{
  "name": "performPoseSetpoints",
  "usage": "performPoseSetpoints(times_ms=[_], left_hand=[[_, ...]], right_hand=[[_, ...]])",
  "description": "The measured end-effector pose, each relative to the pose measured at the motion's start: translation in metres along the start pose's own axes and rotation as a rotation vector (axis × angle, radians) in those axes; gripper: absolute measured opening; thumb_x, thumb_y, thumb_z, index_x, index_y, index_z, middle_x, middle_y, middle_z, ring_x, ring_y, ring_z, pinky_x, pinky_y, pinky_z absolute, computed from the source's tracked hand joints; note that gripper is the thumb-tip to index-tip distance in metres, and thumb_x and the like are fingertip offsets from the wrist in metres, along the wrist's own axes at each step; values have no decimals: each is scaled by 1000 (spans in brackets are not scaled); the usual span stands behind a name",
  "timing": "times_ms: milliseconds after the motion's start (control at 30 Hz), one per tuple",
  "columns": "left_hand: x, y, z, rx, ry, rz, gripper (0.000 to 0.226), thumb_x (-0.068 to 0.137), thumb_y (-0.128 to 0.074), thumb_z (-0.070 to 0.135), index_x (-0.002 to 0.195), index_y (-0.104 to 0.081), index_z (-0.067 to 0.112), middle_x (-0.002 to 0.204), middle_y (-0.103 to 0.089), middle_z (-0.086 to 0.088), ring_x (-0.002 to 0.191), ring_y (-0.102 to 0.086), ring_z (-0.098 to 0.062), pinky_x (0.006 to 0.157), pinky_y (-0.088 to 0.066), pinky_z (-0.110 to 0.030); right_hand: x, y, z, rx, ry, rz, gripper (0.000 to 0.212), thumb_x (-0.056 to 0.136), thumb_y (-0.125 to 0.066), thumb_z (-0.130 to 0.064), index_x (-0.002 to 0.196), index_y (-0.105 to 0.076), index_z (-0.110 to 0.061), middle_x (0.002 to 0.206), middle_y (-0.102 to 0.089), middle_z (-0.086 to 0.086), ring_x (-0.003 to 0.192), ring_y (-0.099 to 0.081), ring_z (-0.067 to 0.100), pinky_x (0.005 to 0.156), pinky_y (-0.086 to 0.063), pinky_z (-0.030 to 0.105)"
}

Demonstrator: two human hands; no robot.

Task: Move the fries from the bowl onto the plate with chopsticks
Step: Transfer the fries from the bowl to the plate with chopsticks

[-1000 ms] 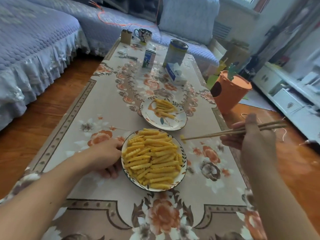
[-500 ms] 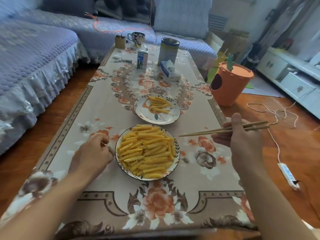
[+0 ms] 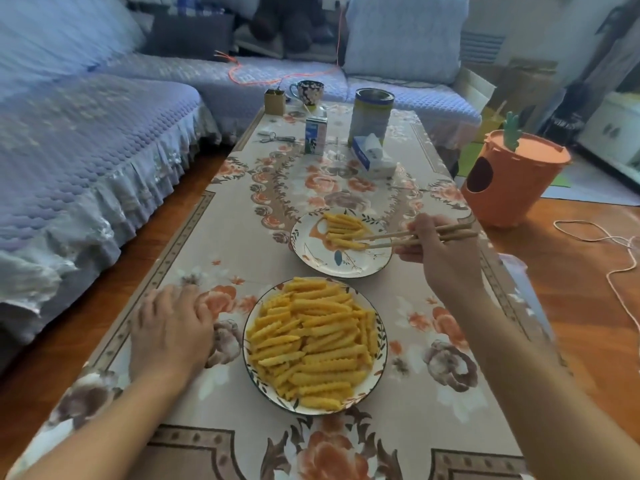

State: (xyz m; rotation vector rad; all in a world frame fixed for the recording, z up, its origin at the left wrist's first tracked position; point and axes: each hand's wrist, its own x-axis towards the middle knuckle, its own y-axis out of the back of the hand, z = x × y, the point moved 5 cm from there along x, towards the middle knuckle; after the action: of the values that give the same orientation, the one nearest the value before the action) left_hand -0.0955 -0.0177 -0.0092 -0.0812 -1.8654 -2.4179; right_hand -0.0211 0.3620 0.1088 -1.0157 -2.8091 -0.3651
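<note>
While the right hand (image 3: 446, 258) grips the chopsticks (image 3: 415, 237), their tips reach the fries on the plate (image 3: 341, 268).
Most fries (image 3: 311, 341) fill the bowl (image 3: 247, 344) (nearer the person); the left hand (image 3: 169, 330) rests flat, fingers relaxed, beside it.

The bowl (image 3: 375, 358) of fries (image 3: 311, 344) sits on the table (image 3: 433, 427), close to the person. The plate (image 3: 341, 265) sits just behind the bowl, a little to the right, with a few fries on it. The left hand (image 3: 171, 329) rests on the table just left of the bowl. The right hand (image 3: 446, 261) is to the right of the plate and holds chopsticks (image 3: 408, 237) that reach over it; the tips seem to touch a fry there. Far back on the table stand a can (image 3: 370, 114), a small carton (image 3: 316, 135), a tissue box (image 3: 372, 157) and a mug (image 3: 308, 92). A bin (image 3: 512, 181) stands on the floor to the right of the table. A sofa (image 3: 79, 168) runs along the left.
</note>
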Motion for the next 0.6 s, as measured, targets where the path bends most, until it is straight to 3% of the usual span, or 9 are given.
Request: performPoseSetpoints(times_ms=[233,433,600], left_hand=[[4,-2,1,12,12,24,38,101,-40,36,134,-53,22,142,-53,-14,135,-43,-35,110,-38,-57],[4,-1,1,21,12,0,43,100,-39,38,138,-51,23,145,-50,-14,137,-40,-35,112,-36,-58],[2,0,0,13,19,-3,45,101,-38,38,140,-52,20,148,-49,-15,139,-38,-35,114,-33,-58]], right_hand=[[30,-17,25,-14,-24,20,32,105,-56,-34,84,-69,-13,75,-72,17,62,-75,26,63,-65,37],[13,-2,-10,28,3,0,43,108,-48,-37,81,-64,-8,58,-70,5,53,-72,22,58,-64,40],[-54,0,-56,171,47,-229,45,99,-49,-43,70,-69,-16,58,-69,10,54,-71,35,53,-62,39]])
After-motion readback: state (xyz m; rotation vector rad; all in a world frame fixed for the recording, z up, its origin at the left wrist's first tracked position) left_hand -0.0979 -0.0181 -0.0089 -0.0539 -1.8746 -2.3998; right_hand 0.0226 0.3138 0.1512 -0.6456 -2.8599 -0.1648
